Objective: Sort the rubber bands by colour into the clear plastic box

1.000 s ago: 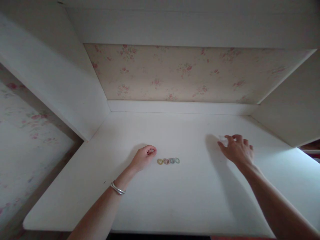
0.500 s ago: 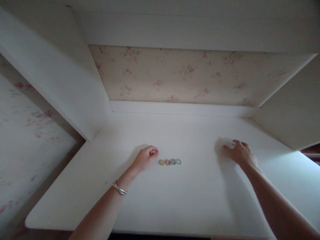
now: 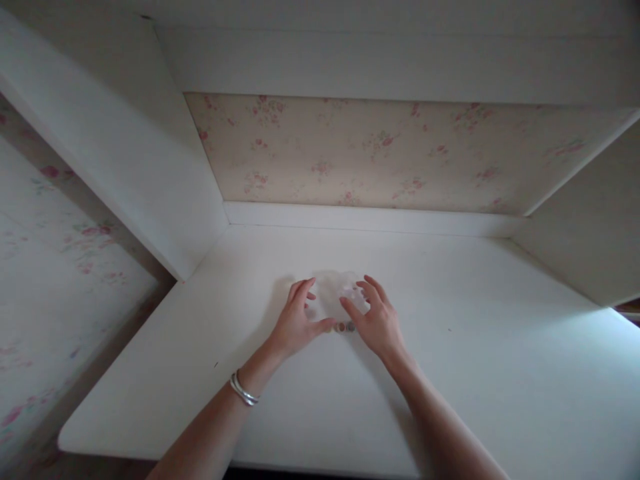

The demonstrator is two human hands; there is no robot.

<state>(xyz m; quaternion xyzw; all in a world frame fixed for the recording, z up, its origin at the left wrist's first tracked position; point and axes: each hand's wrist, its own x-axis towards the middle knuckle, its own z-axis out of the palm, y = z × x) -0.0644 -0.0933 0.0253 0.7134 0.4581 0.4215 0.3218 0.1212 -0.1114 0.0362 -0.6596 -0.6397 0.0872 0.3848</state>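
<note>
White desk (image 3: 450, 400): both hands at clear bag (image 3: 336, 293), rings (image 3: 345, 327) beneath.

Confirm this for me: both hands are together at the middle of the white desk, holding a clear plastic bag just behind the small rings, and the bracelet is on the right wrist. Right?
Not quite. The head view shows the bracelet on the left wrist. The rest holds: left hand and right hand meet mid-desk on the clear plastic bag, just behind the small rings.
</note>
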